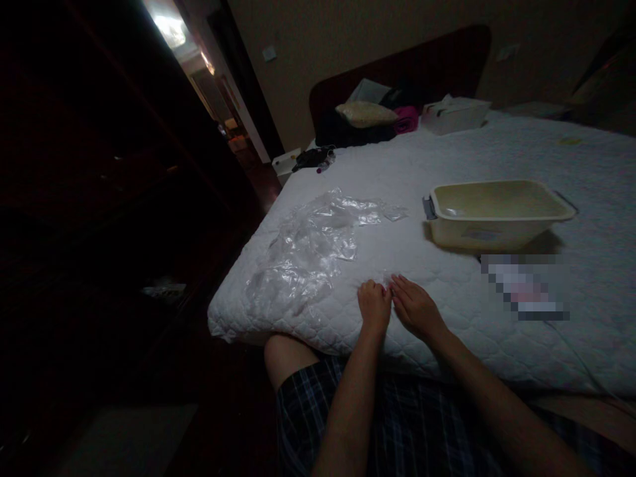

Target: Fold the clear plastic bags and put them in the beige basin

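My left hand is over the near edge of the bed, its fingers curled and closed. Close against it, my right hand has its fingers pressed together, with the tips meeting the left fingers. A faint see-through bit shows just beyond the fingertips, too dim to name; what the fingers pinch is hidden. Left of my hands, a heap of crumpled clear plastic bags is spread over the white quilted bedcover.
A cream plastic tub with grey handles stands to the right. Nearer me lies a blurred-out device with a cable. Toward the headboard are a pillow, a pink roll and a white box.
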`<state>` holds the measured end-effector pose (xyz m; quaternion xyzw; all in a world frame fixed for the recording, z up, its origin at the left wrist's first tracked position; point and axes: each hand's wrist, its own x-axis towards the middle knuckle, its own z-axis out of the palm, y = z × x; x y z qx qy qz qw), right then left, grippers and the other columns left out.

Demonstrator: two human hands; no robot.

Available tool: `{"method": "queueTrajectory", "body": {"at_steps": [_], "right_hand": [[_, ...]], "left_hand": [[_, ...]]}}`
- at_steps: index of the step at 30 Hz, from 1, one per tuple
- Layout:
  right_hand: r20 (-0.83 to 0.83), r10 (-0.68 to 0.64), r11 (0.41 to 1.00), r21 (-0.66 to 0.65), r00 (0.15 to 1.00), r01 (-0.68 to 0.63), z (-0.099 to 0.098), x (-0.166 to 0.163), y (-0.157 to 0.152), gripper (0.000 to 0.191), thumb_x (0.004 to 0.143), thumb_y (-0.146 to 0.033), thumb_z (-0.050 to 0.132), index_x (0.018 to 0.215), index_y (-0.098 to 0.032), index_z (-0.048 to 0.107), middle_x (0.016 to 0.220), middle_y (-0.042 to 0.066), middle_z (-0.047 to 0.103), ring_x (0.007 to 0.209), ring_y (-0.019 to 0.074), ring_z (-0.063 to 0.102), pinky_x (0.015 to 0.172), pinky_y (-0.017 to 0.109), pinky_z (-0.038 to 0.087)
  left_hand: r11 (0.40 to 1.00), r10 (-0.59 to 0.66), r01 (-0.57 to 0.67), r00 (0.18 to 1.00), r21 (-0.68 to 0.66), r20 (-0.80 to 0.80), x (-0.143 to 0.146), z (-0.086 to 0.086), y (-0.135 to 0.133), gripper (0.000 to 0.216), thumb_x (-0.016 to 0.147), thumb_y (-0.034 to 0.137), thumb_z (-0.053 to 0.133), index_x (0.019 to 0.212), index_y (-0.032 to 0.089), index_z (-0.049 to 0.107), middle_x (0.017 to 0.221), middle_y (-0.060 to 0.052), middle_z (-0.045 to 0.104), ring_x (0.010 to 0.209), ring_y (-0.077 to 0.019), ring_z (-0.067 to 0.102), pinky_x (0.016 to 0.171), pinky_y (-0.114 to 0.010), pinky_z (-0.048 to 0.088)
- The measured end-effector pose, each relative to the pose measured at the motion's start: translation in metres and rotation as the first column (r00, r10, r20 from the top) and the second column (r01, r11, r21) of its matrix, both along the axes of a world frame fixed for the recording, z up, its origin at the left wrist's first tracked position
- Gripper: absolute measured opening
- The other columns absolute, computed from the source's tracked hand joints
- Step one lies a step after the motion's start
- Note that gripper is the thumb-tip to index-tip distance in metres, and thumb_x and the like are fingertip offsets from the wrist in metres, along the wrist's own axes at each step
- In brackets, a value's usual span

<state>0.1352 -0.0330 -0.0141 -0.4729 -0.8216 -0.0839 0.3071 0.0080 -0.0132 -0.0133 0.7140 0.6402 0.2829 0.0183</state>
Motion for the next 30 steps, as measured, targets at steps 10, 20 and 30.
{"method": "queueTrajectory", "body": {"at_steps": [10,20,30], "right_hand": [[0.104,-0.122,0.962,-0.231,0.987,0.143,-0.013,0.001,0.014,0.051,0.096,-0.033,0.021,0.135,-0.01,0.045,0.141,0.014,0.044,0.132,0.0228,0.037,0.109,0.047,0.024],[0.044,-0.119,0.991,-0.064,0.992,0.121,-0.007,0.003,0.008,0.05,0.088,-0.02,0.036,0.135,-0.005,0.042,0.145,0.017,0.038,0.138,0.0238,0.025,0.11,0.044,0.024],[0.073,-0.116,0.982,-0.144,0.991,0.126,-0.014,0.001,0.011,0.049,0.082,-0.013,0.038,0.128,-0.008,0.052,0.134,0.016,0.052,0.128,0.0244,0.044,0.108,0.046,0.029]], "left_hand": [[0.95,-0.226,0.227,0.974,0.213,-0.027,-0.004,-0.003,-0.002,0.028,0.088,0.014,0.051,0.115,0.019,0.057,0.129,-0.009,0.055,0.125,-0.0225,0.045,0.098,-0.039,0.042],[0.957,-0.278,0.274,0.96,0.097,0.032,-0.006,-0.007,0.002,0.03,0.089,0.01,0.047,0.116,0.018,0.058,0.125,-0.007,0.06,0.128,-0.0236,0.045,0.103,-0.044,0.041],[0.968,-0.244,0.233,0.959,0.09,0.142,-0.005,-0.003,0.001,0.029,0.09,0.013,0.045,0.115,0.016,0.059,0.122,-0.008,0.062,0.124,-0.0214,0.049,0.105,-0.043,0.039]]}}
